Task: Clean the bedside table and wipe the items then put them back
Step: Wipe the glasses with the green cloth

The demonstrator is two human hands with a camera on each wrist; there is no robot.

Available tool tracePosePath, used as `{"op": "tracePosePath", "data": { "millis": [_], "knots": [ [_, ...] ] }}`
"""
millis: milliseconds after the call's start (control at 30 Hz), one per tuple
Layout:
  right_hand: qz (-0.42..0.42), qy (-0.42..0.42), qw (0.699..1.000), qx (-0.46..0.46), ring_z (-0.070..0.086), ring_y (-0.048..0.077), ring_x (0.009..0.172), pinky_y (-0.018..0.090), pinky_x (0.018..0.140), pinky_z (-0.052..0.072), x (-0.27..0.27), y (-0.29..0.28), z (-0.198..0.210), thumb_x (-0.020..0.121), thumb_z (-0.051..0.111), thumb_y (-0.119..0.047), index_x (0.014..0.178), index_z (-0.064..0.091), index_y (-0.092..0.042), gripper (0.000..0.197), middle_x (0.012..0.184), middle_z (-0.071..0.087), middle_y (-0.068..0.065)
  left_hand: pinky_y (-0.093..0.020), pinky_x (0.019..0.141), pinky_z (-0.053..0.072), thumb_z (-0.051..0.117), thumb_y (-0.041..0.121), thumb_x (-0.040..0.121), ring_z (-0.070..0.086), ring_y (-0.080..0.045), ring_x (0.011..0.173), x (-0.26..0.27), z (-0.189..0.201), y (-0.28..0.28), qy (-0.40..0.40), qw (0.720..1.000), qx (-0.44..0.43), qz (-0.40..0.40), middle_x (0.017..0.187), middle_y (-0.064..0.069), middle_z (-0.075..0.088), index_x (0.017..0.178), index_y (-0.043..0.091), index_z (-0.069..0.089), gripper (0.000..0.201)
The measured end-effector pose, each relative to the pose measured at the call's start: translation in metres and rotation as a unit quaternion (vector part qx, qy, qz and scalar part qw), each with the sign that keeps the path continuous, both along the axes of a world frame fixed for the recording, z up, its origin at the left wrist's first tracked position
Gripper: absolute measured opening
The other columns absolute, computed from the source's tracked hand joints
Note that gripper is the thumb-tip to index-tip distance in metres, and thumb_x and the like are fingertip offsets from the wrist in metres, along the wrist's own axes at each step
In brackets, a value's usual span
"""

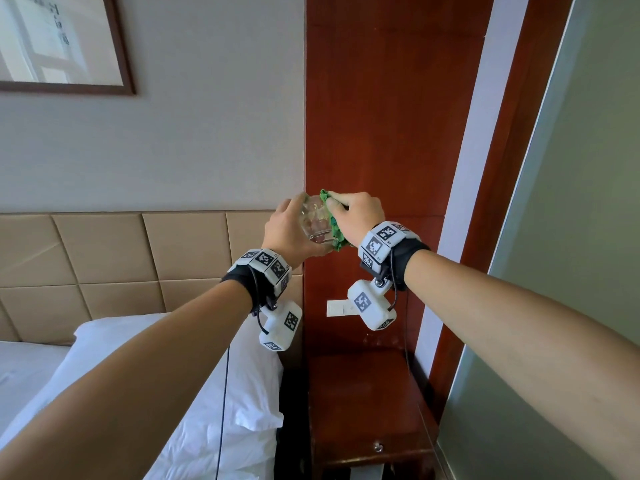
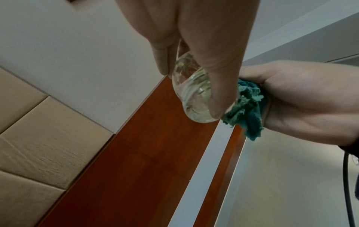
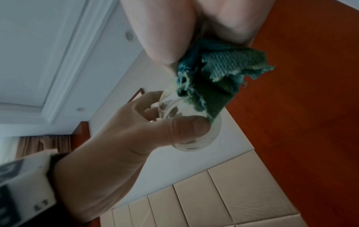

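Wood-panel wall behind, counter below. Left hand grips clear glass. Right hand presses bunched green cloth against it.

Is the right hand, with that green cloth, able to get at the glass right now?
Yes, it seems so: the right hand already presses the green cloth against the glass, which the left hand holds up, with nothing between them.

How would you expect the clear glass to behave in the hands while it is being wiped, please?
The glass looks smooth and rigid, so probably slippery; the left hand wraps it with fingers and thumb. It is likely fragile, being held in the air well above the bedside table. The green cloth in the right hand is floppy.
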State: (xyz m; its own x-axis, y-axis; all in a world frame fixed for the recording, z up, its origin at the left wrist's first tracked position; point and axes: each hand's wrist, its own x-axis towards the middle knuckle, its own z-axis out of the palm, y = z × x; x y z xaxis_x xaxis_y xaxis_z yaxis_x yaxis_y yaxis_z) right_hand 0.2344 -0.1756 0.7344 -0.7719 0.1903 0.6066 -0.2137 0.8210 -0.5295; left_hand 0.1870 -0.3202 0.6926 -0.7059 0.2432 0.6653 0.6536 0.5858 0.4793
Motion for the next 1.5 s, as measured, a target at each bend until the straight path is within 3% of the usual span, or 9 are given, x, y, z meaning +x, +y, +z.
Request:
{"op": "tracePosePath", "data": {
  "millis": [133,600,767,867,967,1100,1267,1367,1500],
  "knots": [
    [-0.012,-0.017,0.999,0.03,0.062,0.026,0.092,0.028,0.068,0.044,0.002,-0.005,0.0,0.101,0.046,-0.035,0.13,0.062,-0.029,0.034,0.092,0.075,0.005,-0.038,0.09,0.048,0.091,0.043,0.055,0.057,-0.023,0.105,-0.003,-0.001,0.002,-0.005,1.0,0.002,0.016,0.119,-0.002,0.058,0.136,0.015,0.046,0.097],
    [0.008,-0.042,0.996,0.077,0.053,0.022,0.068,0.025,0.063,0.043,0.006,-0.01,-0.014,0.1,0.047,-0.031,0.131,0.062,-0.028,0.034,0.078,0.072,0.005,-0.041,0.086,0.055,0.088,0.045,0.056,0.06,-0.018,0.095,-0.021,-0.008,0.0,-0.073,0.993,0.086,0.047,0.108,0.001,0.061,0.122,0.019,0.05,0.08],
    [-0.005,-0.017,0.999,0.041,0.047,0.019,0.07,0.029,0.068,0.045,-0.004,-0.006,-0.014,0.101,0.044,-0.031,0.134,0.058,-0.03,0.036,0.072,0.069,0.0,-0.038,0.096,0.053,0.092,0.04,0.058,0.061,-0.019,0.108,-0.017,-0.007,0.004,-0.079,0.991,0.104,0.004,0.124,-0.002,0.061,0.137,0.013,0.045,0.095],
    [0.0,-0.011,1.0,0.002,0.044,0.01,0.053,0.026,0.062,0.041,-0.01,0.0,-0.005,0.101,0.045,-0.031,0.134,0.059,-0.03,0.036,0.058,0.056,-0.01,-0.034,0.101,0.05,0.094,0.043,0.056,0.059,-0.016,0.114,-0.014,-0.006,0.007,-0.077,0.99,0.112,-0.026,0.132,-0.002,0.059,0.144,0.012,0.041,0.107],
    [0.015,-0.017,1.0,-0.013,0.048,0.012,0.056,0.027,0.068,0.045,-0.013,0.006,-0.001,0.101,0.046,-0.033,0.134,0.059,-0.029,0.036,0.064,0.059,-0.011,-0.037,0.098,0.052,0.094,0.046,0.053,0.061,-0.016,0.109,-0.016,-0.004,0.009,-0.077,0.99,0.112,-0.035,0.126,0.001,0.061,0.142,0.015,0.044,0.106],
    [0.031,-0.027,0.999,0.03,0.045,0.01,0.047,0.026,0.057,0.042,-0.005,0.009,-0.005,0.101,0.047,-0.033,0.134,0.059,-0.03,0.035,0.051,0.052,-0.011,-0.028,0.098,0.049,0.093,0.039,0.057,0.058,-0.014,0.11,-0.024,-0.002,0.01,-0.081,0.989,0.127,-0.006,0.128,-0.001,0.06,0.144,0.012,0.042,0.104],
    [0.036,-0.089,0.99,0.106,0.056,0.026,0.09,0.027,0.07,0.041,0.006,0.015,-0.014,0.101,0.044,-0.034,0.135,0.058,-0.033,0.036,0.091,0.074,0.005,-0.041,0.093,0.055,0.093,0.041,0.054,0.06,-0.018,0.103,-0.032,-0.005,0.011,-0.088,0.991,0.097,0.024,0.118,-0.001,0.061,0.132,0.018,0.048,0.092],
    [0.037,-0.074,0.993,0.086,0.06,0.02,0.074,0.029,0.073,0.05,0.007,0.02,-0.018,0.1,0.047,-0.033,0.132,0.061,-0.033,0.035,0.076,0.071,-0.005,-0.037,0.099,0.052,0.093,0.042,0.055,0.059,-0.017,0.11,-0.032,-0.011,0.014,-0.098,0.99,0.104,0.005,0.125,-0.001,0.06,0.139,0.016,0.045,0.1],
    [0.045,-0.027,0.995,0.08,0.066,0.028,0.088,0.034,0.079,0.054,0.0,0.031,-0.028,0.1,0.048,-0.029,0.133,0.059,-0.03,0.035,0.115,0.072,0.002,-0.032,0.1,0.048,0.094,0.038,0.057,0.056,-0.015,0.111,-0.032,-0.009,0.019,-0.099,0.991,0.088,-0.026,0.126,0.001,0.056,0.144,0.016,0.041,0.104]
  ]
}}
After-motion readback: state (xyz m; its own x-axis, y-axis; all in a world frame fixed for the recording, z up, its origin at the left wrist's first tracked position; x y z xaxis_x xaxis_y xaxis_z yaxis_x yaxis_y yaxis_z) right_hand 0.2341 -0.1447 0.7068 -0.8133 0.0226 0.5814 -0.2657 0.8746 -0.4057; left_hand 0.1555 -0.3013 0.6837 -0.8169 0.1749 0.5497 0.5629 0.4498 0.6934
